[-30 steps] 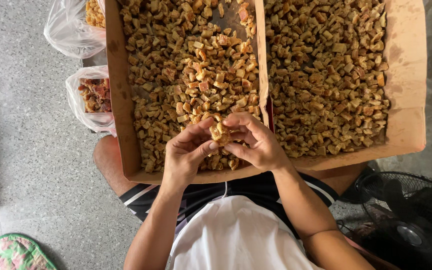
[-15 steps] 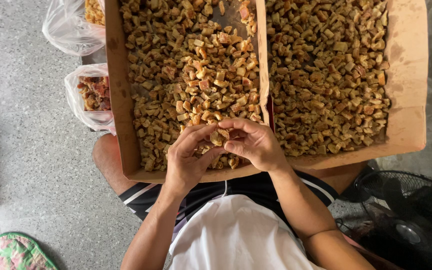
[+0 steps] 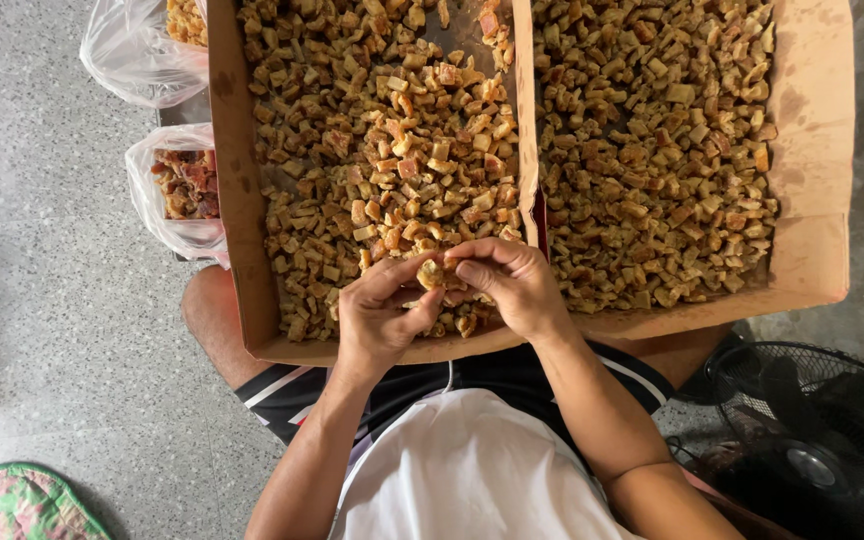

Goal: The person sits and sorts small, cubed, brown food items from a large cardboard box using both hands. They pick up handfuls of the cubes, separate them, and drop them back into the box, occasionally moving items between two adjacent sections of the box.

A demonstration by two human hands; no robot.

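Hands have shifted slightly toward 6 o'clock; left hand (image 3: 377, 320) and right hand (image 3: 512, 285) pinch one chunk (image 3: 431, 273) together. Both boxes (image 3: 237, 200) hold plenty of loose chunks; two bags (image 3: 157, 215) at 9 o'clock partly filled, so lots left.

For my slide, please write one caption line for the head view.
Both hands, left hand and right hand, pinch one golden piece over a cardboard tray of similar pieces.

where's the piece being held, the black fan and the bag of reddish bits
held piece (image 3: 431, 273), head view, its tan top between both hands' fingertips
black fan (image 3: 820, 440), head view, on its wire grille
bag of reddish bits (image 3: 167, 225), head view, on its clear plastic side
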